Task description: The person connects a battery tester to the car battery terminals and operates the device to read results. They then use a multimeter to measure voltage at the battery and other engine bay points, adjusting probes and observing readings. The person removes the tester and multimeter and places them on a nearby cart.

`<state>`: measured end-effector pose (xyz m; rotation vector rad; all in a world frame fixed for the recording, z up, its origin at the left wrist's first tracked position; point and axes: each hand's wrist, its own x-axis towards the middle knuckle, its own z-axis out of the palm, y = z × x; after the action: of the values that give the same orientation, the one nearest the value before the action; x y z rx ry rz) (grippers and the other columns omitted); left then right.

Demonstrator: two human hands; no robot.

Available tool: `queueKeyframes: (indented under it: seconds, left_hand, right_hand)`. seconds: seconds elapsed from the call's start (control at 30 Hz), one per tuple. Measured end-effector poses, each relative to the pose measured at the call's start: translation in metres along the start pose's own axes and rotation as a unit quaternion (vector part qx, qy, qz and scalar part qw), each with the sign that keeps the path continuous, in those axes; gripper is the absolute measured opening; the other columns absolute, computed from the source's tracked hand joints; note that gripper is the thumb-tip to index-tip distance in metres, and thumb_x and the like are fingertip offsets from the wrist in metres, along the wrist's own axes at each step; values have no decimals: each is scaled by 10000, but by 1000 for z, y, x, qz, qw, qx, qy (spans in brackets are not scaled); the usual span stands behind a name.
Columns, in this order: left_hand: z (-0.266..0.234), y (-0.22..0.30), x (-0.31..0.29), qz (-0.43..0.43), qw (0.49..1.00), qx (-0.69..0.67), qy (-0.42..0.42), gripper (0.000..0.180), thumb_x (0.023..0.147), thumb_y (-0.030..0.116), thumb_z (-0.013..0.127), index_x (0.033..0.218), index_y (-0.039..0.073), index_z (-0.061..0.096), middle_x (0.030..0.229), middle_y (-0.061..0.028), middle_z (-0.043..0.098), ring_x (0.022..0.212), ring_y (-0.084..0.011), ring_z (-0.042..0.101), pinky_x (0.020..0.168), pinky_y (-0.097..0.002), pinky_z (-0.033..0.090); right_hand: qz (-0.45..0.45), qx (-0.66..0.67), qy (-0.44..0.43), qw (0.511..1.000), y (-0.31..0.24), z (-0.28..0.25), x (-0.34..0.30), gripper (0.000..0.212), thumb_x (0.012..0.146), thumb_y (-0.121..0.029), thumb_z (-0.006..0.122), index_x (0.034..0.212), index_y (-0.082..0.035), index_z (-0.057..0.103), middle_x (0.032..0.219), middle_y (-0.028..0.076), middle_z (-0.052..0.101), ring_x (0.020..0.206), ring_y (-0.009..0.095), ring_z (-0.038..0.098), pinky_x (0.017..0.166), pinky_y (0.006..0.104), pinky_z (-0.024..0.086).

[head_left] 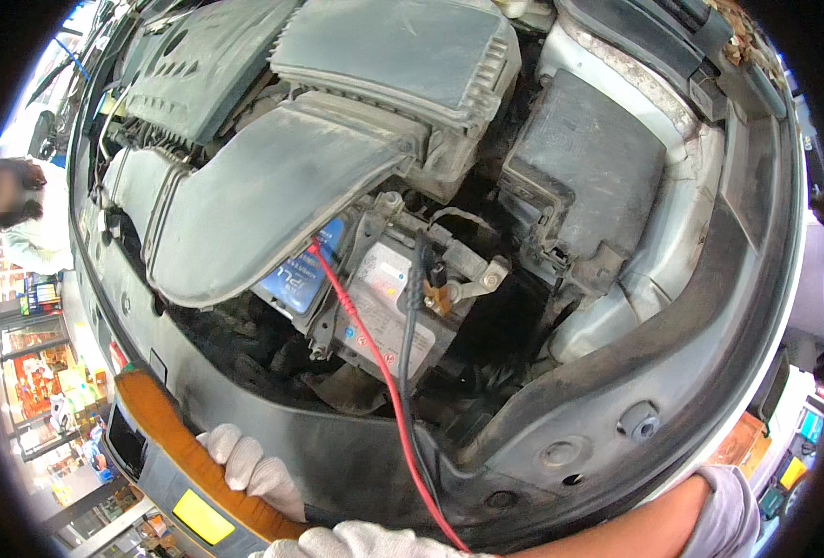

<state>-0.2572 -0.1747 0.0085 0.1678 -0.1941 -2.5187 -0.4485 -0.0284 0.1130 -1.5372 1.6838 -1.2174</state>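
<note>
My left hand (255, 470), in a white knit glove, has its fingers wrapped around the orange edge of a handheld battery tester (205, 514) with a grey face and yellow panel. My right hand (365, 541), gloved too, has bent fingers beside the tester's near end; the lower edge cuts it off, hiding what they close on. A red lead (372, 344) and a black lead (406, 367) run up to the car battery (388, 279). A clamp with a copper-coloured jaw (438, 296) sits near the battery's right terminal. The red lead's far end passes beneath the air duct.
The grey air duct (254, 186) overhangs the battery's left side. Beyond it are the air filter box (388, 46) and engine cover (198, 65); a black fuse box (598, 158) stands right. The front panel (337, 442) curves nearby. Another person (35, 219) is at far left.
</note>
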Motion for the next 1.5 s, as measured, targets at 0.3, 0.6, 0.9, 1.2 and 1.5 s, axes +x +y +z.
queueKeyframes:
  seconds: [0.3,0.6,0.9,1.2,1.5]
  left_hand:
    - [-9,29,-24,44,999,-5,-20,809,984,724,358,1306,-7,486,1165,-201,570,1010,-313,599,948,-461,507]
    - [-22,64,-53,80,996,-26,-32,892,951,777,371,1341,-17,490,1202,-216,579,1037,-333,613,967,-480,518]
    - [-30,75,-58,77,996,-32,-45,978,918,830,385,1377,-27,494,1239,-232,588,1063,-353,626,985,-499,529]
    - [-37,67,-52,62,997,-23,-45,1065,885,882,399,1413,-37,499,1276,-247,598,1089,-373,639,1003,-517,540]
    - [-39,54,-43,45,998,-10,-43,1153,852,935,412,1448,-47,503,1314,-262,607,1115,-393,653,1022,-536,550]
  right_hand:
    - [38,-234,28,971,34,8,12,312,951,-267,738,1162,-40,704,985,174,666,856,371,691,741,454,590]
    - [290,-522,-120,793,105,50,96,982,1022,-649,584,1536,166,397,1369,340,644,1226,431,688,1022,454,569]
    - [284,-559,-11,779,150,60,115,942,981,-761,521,1426,66,604,1424,345,604,1317,440,624,1099,477,521]
    - [239,-533,40,811,170,56,123,755,991,-668,551,1327,-16,730,1383,258,690,1285,441,640,1096,490,517]
    - [210,-542,46,812,174,55,123,847,966,-733,548,1385,-12,696,1332,265,717,1249,419,680,1082,465,528]
